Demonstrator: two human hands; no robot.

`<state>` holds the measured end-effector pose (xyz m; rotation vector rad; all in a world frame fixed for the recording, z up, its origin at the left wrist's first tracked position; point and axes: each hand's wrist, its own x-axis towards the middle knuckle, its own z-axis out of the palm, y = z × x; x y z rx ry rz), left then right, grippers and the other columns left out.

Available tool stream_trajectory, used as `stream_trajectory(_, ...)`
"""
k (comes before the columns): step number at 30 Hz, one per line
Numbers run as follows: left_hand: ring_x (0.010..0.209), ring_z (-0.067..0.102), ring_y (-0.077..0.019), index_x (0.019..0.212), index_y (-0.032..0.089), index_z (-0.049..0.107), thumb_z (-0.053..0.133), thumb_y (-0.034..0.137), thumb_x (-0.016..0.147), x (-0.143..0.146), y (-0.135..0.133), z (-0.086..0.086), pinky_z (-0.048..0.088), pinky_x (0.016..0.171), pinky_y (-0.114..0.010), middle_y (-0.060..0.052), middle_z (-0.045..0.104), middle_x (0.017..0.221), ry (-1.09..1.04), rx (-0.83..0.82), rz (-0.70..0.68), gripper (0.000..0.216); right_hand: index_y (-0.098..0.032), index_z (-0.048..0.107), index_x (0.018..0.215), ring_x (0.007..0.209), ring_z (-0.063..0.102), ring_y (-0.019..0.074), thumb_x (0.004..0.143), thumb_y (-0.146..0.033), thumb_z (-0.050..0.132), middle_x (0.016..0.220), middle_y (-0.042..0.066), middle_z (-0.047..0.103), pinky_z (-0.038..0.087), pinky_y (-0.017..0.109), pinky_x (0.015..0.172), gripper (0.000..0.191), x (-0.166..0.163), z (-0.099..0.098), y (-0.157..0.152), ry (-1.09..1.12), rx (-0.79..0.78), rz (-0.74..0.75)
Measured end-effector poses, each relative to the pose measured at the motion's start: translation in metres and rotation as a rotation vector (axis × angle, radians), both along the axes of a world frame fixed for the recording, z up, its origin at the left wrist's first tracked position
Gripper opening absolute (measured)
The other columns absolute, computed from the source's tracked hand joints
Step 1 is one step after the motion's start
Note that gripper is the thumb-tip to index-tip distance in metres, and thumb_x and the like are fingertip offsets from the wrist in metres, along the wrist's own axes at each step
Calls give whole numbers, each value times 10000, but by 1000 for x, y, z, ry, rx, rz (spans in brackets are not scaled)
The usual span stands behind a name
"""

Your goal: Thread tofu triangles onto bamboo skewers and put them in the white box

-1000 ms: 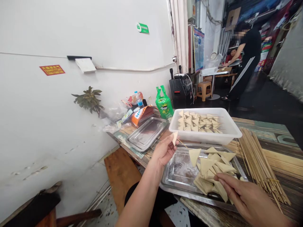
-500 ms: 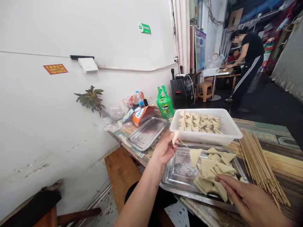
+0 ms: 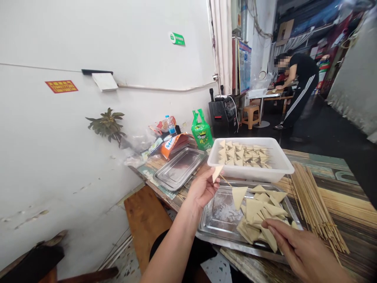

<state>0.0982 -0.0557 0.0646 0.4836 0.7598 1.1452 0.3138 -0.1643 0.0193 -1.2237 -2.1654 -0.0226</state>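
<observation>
My left hand (image 3: 203,186) pinches a pale triangle of tofu (image 3: 217,173) at one end of a thin bamboo skewer (image 3: 226,180). Farther along the same stick hangs a second tofu triangle (image 3: 239,196), above the metal tray. My right hand (image 3: 297,243) is closed at the skewer's other end, thumb against fingers, low over a heap of loose tofu triangles (image 3: 255,208). The heap covers the right side of the metal tray (image 3: 219,220). Beyond the tray, a white plastic tub (image 3: 250,172) holds several rows of skewered triangles (image 3: 231,154).
Bare bamboo skewers (image 3: 318,208) lie bundled at the right. Left of the tub are another metal tray (image 3: 179,169), a green bag (image 3: 202,131) and an orange packet (image 3: 173,144). A black speaker (image 3: 223,116) stands behind. A person (image 3: 300,78) leans over a far table.
The whole view has shifted slightly, so things sit a little farther left. Both hands keep nearly the same hold on the tofu and skewer. The far person has bent lower.
</observation>
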Motion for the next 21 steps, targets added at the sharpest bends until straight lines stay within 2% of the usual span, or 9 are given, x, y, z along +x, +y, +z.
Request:
stream_trajectory(5, 482, 478, -41, 870, 70, 592, 508, 167, 809, 3, -3, 4, 363, 385, -139, -62, 624, 742, -10, -8, -3, 142, -169, 630, 920, 490, 660, 161, 879, -210, 312, 591, 29, 697, 520, 226, 483, 323, -6, 4, -3, 41, -73, -9)
stream_trajectory(13, 512, 501, -49, 912, 87, 588, 574, 192, 770, 5, 1, -6, 368, 401, -148, -67, 628, 793, 55, 58, -21, 177, -203, 631, 937, 506, 657, 145, 883, -218, 315, 649, 33, 711, 492, 202, 497, 320, -8, -1, -8, 98, -96, -47)
stream_trajectory(21, 540, 521, -51, 933, 100, 611, 609, 245, 746, 7, 2, -14, 390, 430, -154, -85, 644, 877, 69, 120, -32, 236, -160, 592, 1003, 559, 676, 177, 880, -211, 335, 645, 43, 708, 529, 248, 561, 289, -1, -17, -6, 38, -83, -55)
